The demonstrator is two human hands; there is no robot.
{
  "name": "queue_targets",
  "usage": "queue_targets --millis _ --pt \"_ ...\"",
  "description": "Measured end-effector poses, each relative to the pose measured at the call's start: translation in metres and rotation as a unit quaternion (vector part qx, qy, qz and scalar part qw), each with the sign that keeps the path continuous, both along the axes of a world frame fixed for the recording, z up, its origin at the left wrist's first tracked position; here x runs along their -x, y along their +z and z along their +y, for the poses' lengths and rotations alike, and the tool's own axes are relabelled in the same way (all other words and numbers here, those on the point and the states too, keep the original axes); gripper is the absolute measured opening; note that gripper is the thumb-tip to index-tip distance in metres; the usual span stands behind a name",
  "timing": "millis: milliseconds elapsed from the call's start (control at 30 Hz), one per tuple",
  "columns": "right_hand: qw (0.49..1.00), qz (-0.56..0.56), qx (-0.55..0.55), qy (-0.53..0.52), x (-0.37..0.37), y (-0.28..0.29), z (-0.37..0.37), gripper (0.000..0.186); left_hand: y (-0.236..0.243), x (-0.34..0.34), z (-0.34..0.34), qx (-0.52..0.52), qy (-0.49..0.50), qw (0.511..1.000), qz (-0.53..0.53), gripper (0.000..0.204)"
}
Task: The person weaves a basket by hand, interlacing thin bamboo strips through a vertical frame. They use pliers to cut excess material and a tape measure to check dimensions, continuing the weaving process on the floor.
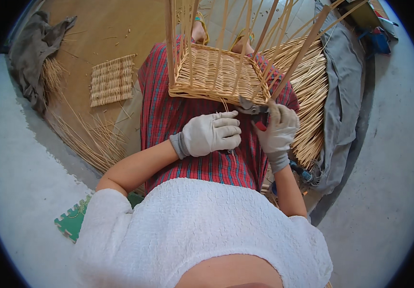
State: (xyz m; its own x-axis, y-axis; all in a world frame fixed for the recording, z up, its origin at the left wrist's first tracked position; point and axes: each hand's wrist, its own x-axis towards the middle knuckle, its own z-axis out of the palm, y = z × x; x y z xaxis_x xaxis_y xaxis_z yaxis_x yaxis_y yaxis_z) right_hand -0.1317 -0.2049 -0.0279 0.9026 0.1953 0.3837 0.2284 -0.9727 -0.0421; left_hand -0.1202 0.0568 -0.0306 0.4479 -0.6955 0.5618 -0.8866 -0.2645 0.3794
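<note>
A woven cane basket, with long upright stakes and wooden sticks rising from it, rests on my knees over red plaid cloth. My gloved right hand is closed on pruning shears with red handles, their metal jaws at the basket's near lower edge. Below that edge, thin cane strands hang down to my gloved left hand, whose fingers are together and slightly bent around them; its thumb is hidden.
A woven cane panel lies on the brown floor at left, near loose canes and grey cloth. A cane bundle lies right, beside grey cloth. A green foam mat is lower left; a blue object is upper right.
</note>
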Motion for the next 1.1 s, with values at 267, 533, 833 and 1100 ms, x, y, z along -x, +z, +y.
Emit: queue_targets --millis 267,533,833,1100 --pt "0.997 0.013 -0.017 0.077 -0.018 -0.015 0.025 0.076 0.012 -0.002 0.007 0.041 -0.001 0.999 0.030 0.025" --pt "0.844 0.291 -0.434 -0.120 0.031 -0.002 -0.023 0.055 0.039 -0.023 -0.024 0.056 0.016 0.981 0.186 0.032" --pt "0.225 0.416 -0.879 -0.049 0.058 0.026 0.025 0.042 0.068 -0.116 -0.115 0.037 0.224 0.939 0.259 0.059" --pt "0.642 0.451 -0.599 -0.158 0.025 0.008 -0.036 0.027 0.012 -0.072 -0.119 0.225 0.120 0.720 0.646 0.043"
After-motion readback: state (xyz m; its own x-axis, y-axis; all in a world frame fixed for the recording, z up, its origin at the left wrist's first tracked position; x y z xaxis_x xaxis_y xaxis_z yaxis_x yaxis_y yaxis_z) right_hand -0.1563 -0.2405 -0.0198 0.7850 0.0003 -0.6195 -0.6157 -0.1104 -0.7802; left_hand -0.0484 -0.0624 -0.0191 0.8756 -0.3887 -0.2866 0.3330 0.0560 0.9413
